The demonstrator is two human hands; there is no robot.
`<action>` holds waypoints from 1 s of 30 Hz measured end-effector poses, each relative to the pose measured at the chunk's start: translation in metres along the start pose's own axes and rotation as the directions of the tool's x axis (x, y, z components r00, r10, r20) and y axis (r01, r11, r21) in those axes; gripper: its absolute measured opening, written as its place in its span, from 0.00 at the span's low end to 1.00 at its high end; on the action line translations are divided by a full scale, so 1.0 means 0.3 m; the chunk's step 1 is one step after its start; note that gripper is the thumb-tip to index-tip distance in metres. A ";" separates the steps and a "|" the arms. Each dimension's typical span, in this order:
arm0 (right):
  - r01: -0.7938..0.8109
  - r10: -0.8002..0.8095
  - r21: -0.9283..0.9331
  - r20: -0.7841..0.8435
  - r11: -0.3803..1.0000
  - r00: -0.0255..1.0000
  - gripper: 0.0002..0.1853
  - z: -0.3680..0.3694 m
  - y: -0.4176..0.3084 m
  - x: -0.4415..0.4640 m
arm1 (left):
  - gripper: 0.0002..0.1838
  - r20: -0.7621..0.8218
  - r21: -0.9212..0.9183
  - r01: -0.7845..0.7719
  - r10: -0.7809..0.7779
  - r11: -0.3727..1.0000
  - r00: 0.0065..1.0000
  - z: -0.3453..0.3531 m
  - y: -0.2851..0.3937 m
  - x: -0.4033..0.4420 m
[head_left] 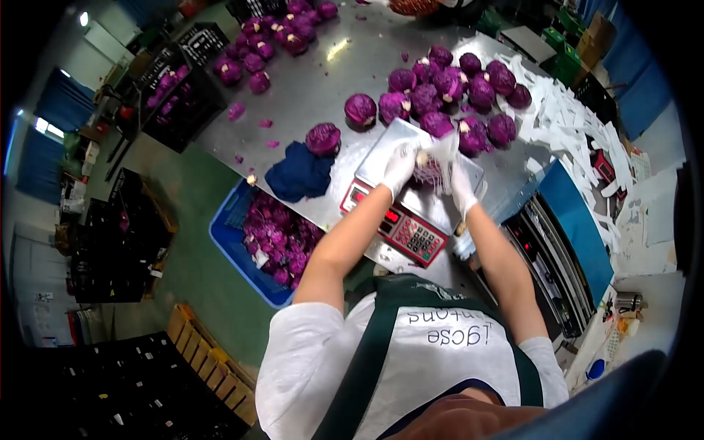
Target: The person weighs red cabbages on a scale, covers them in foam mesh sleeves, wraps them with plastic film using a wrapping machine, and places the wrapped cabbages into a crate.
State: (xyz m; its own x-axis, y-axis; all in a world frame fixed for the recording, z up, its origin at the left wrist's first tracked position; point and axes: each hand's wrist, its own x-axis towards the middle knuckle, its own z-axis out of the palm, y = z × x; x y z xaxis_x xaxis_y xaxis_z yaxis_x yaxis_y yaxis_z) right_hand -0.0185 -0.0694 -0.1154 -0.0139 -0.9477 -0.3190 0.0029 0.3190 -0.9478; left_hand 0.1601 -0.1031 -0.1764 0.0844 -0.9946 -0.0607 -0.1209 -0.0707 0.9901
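Both my hands wear white gloves above a metal-topped scale (475, 174) with a red keypad panel (416, 236). Between them is a purple cabbage (427, 173) partly covered by white netting (443, 150). My left hand (398, 167) is at the cabbage's left side, its fingers bent against it. On the other side my right hand (461, 183) is closed at the netting; its fingertips are partly hidden. Just beyond the scale lie several loose purple cabbages (424, 100). A dark blue cloth (298, 172) lies left of the scale, with one cabbage (323, 139) touching it.
A blue crate (229, 238) of purple leaves stands below the table's left edge. White netting strips (561, 110) are heaped at the right, near a blue-panelled machine (576, 233). More cabbages (275, 35) and black crates (199, 44) are at the far left.
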 end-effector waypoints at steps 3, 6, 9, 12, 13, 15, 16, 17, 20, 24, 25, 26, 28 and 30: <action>0.115 -0.149 0.157 0.222 0.981 0.964 0.28 -0.097 0.223 0.029 | 0.31 0.028 -0.193 -0.026 0.032 0.981 0.999 -0.034 0.178 -0.256; 0.283 -0.274 0.000 0.259 0.959 0.926 0.30 -0.139 0.031 -0.285 | 0.31 0.158 -0.617 0.182 -0.106 0.766 0.982 -0.062 0.175 -0.438; 0.192 -0.118 -0.189 0.346 0.963 0.931 0.22 -0.165 -0.167 -0.519 | 0.35 0.500 -0.700 0.420 -0.023 0.578 0.866 -0.094 0.213 -0.605; 0.174 -0.128 -0.086 0.387 0.981 0.913 0.16 -0.155 -0.303 -0.664 | 0.33 0.595 -0.727 0.592 -0.112 0.346 0.796 -0.032 0.047 -0.680; 0.104 -0.120 0.065 0.354 0.992 0.927 0.16 -0.167 -0.274 -0.666 | 0.30 0.606 -0.726 0.602 -0.104 0.332 0.788 -0.038 0.051 -0.684; -0.231 0.052 0.550 0.321 0.803 0.946 0.14 -0.204 -0.259 -0.661 | 0.26 0.673 -0.686 0.669 -0.099 0.287 0.733 -0.013 0.065 -0.653; 0.303 -0.291 -0.074 0.139 0.950 0.947 0.14 -0.216 -0.201 -0.679 | 0.24 0.701 -0.664 0.728 -0.197 0.172 0.686 -0.020 0.230 -0.646; 0.114 -0.140 0.257 0.085 0.960 0.986 0.17 -0.243 -0.130 -0.684 | 0.22 0.745 -0.656 0.754 -0.176 -0.026 0.643 -0.009 0.215 -0.631; -0.322 0.184 0.875 0.272 0.361 0.945 0.19 -0.266 0.052 -0.757 | 0.22 0.705 -0.688 0.722 -0.175 0.067 0.687 0.079 0.215 -0.591; -0.105 -0.007 0.855 0.126 0.507 0.992 0.21 -0.239 0.141 -0.845 | 0.25 0.756 -0.635 0.769 -0.140 0.079 0.639 0.255 0.303 -0.555; 0.162 -0.170 0.225 0.016 0.961 0.985 0.21 -0.271 0.051 -0.896 | 0.27 0.852 -0.520 0.849 -0.133 -0.099 0.506 0.306 0.373 -0.540; 0.355 -0.347 0.027 -0.155 0.934 0.925 0.21 -0.303 0.107 -0.867 | 0.27 0.733 -0.595 0.803 -0.378 0.044 0.565 0.383 0.449 -0.552; 0.160 -0.165 0.858 -0.089 0.489 0.982 0.17 -0.467 0.183 -0.823 | 0.27 0.763 -0.518 0.852 -0.409 0.076 0.500 0.531 0.583 -0.551; 0.221 0.186 0.913 -0.297 0.343 0.937 0.13 -0.581 -0.029 -0.861 | 0.27 0.879 -0.467 0.877 -0.043 0.116 0.474 0.699 0.572 -0.523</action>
State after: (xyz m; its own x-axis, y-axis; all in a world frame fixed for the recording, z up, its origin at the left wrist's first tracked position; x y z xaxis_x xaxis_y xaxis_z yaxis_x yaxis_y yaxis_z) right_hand -0.1891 0.1750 -0.0245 -0.3089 -0.8241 -0.4748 0.9109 -0.1128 -0.3970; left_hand -0.0814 0.0247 -0.0235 -0.8244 -0.5358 -0.1827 0.5220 -0.8444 0.1208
